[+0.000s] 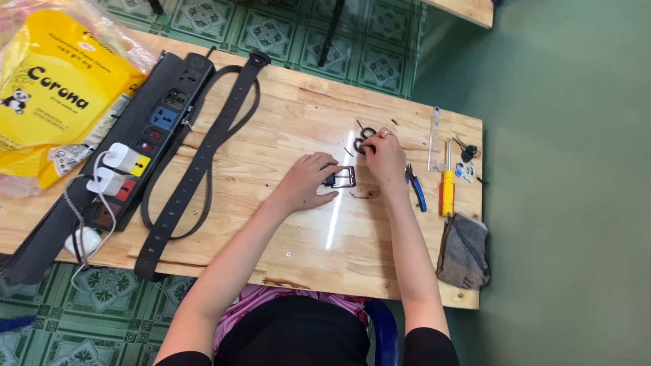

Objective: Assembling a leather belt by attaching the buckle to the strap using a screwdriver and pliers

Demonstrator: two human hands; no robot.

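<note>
a small home workbench for hand repairs

i see a makeshift work corner in a home, not a factory. the plain wooden table [285, 251] stands on green patterned floor tiles [285, 30], the kind laid in a living space. hand tools lie along its right edge: blue-handled pliers [416, 188], a yellow screwdriver [447, 190], a clear ruler [433, 139]. a black power strip [146, 129] with chargers and a yellow tissue pack [51, 88] share the top.
</note>
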